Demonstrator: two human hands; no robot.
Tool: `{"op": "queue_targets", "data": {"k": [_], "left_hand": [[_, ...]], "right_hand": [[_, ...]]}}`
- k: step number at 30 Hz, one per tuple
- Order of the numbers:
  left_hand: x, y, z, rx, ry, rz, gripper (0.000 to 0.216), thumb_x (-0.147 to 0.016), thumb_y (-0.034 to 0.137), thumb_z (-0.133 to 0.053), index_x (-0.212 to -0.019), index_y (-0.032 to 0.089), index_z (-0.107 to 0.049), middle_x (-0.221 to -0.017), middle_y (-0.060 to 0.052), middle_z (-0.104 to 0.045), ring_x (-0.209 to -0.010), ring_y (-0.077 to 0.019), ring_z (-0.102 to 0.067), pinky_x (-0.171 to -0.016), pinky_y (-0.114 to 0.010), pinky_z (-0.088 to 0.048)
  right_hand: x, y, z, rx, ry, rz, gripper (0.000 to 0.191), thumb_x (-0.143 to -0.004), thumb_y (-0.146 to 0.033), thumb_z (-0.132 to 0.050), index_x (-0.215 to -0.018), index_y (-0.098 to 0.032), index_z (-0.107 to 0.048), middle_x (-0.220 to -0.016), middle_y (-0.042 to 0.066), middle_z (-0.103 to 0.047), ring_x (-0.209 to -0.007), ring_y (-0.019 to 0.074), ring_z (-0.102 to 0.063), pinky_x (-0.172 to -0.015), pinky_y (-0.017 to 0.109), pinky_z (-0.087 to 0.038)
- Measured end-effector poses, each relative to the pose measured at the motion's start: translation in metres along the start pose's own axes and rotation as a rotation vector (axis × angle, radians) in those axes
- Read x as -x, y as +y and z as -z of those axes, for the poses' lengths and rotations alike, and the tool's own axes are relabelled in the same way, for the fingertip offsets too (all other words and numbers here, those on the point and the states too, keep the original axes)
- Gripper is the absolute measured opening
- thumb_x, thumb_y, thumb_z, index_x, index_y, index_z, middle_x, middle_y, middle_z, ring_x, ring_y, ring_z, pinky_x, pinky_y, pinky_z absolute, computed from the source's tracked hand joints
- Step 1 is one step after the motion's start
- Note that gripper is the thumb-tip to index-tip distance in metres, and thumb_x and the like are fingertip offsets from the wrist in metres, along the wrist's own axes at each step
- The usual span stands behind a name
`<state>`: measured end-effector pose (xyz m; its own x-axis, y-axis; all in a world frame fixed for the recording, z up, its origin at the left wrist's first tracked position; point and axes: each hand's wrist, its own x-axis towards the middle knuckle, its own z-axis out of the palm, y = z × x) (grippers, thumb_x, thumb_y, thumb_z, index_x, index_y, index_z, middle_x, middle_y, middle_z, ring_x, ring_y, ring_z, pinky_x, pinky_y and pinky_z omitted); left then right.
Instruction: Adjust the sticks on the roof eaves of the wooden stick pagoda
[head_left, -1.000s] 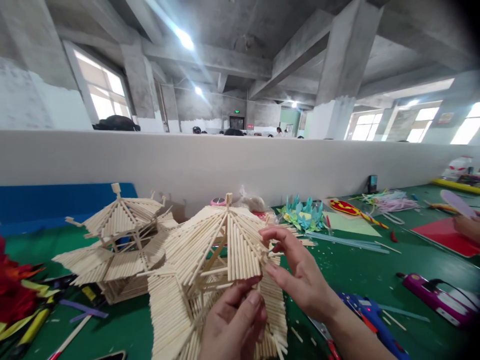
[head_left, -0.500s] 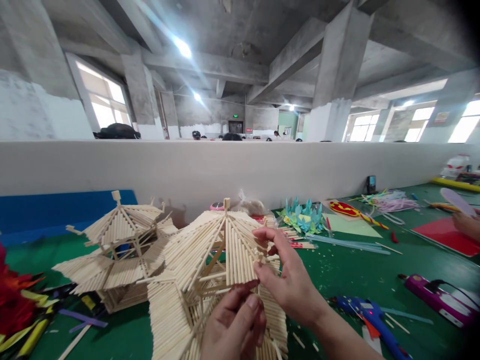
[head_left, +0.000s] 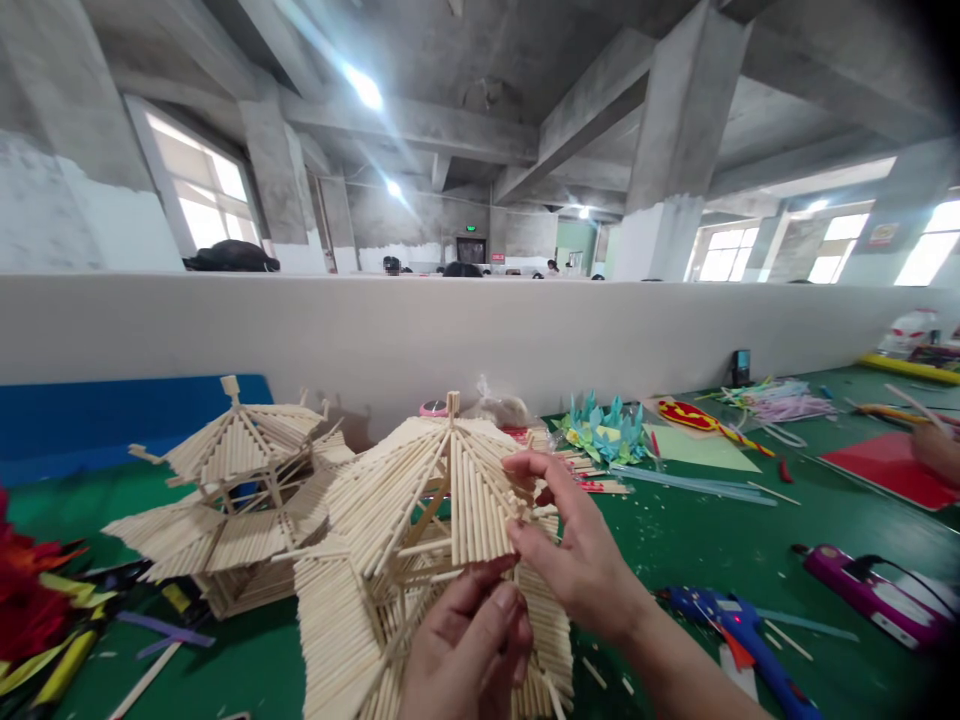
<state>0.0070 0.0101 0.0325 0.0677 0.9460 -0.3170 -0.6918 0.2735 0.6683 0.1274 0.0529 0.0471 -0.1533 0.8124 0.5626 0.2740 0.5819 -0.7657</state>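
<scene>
I see a pale stick pavilion model [head_left: 420, 540] standing upright on the green counter [head_left: 720, 550], close in front of me. Its tiered roof is built of thin wooden sticks laid side by side, fanning down from a small centre post at the peak, with open framing showing between the tiers.

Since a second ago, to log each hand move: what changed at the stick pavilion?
The right hand moved left from open air and closed its fingers on the roof edge of the near pale wooden-stick pavilion model. The left hand stayed under that edge; the second stick pavilion and blue glue gun stayed put.
</scene>
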Motion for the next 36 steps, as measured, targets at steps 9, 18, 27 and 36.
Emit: {"op": "queue_targets", "data": {"k": [9,18,27,36], "left_hand": [[0.000,0.002,0.002,-0.022,-0.032,-0.003,0.032,-0.038,0.021,-0.089,-0.066,0.017,-0.073,-0.049,-0.001,-0.064,-0.044,-0.0080,-0.055,-0.043,-0.014,-0.040],[0.001,0.002,0.001,-0.040,-0.038,-0.027,0.033,-0.037,0.023,-0.089,-0.066,0.018,-0.075,-0.047,-0.001,-0.064,-0.044,-0.0073,-0.055,-0.044,-0.013,-0.042],[0.036,-0.011,0.049,-0.337,0.098,-0.116,0.019,-0.058,0.027,-0.079,-0.074,0.021,-0.070,-0.062,0.003,-0.061,-0.057,-0.0083,-0.052,-0.054,-0.015,-0.041],[0.072,-0.037,0.143,-1.291,-0.062,-0.495,0.014,-0.071,0.017,-0.065,-0.059,0.023,-0.065,-0.054,0.000,-0.059,-0.053,-0.0155,-0.053,-0.059,-0.026,-0.040]], "right_hand": [[0.003,0.006,0.017,0.081,-0.144,0.126,0.053,-0.069,-0.018,-0.063,-0.117,-0.026,-0.043,-0.122,0.003,-0.046,-0.109,0.0202,-0.045,-0.091,0.033,-0.039],[0.002,0.007,0.015,0.120,-0.119,0.154,0.050,-0.071,-0.019,-0.063,-0.117,-0.024,-0.044,-0.117,0.005,-0.049,-0.104,0.0202,-0.049,-0.086,0.033,-0.043],[0.034,0.011,0.028,0.086,0.180,0.101,0.038,-0.074,-0.026,-0.061,-0.110,-0.026,-0.047,-0.119,0.005,-0.051,-0.111,0.0233,-0.048,-0.084,0.039,-0.045],[0.153,0.049,0.020,0.200,0.190,-0.388,0.014,-0.076,-0.034,-0.064,-0.073,-0.021,-0.059,-0.063,0.000,-0.066,-0.046,0.0127,-0.059,-0.042,0.023,-0.050]]}}
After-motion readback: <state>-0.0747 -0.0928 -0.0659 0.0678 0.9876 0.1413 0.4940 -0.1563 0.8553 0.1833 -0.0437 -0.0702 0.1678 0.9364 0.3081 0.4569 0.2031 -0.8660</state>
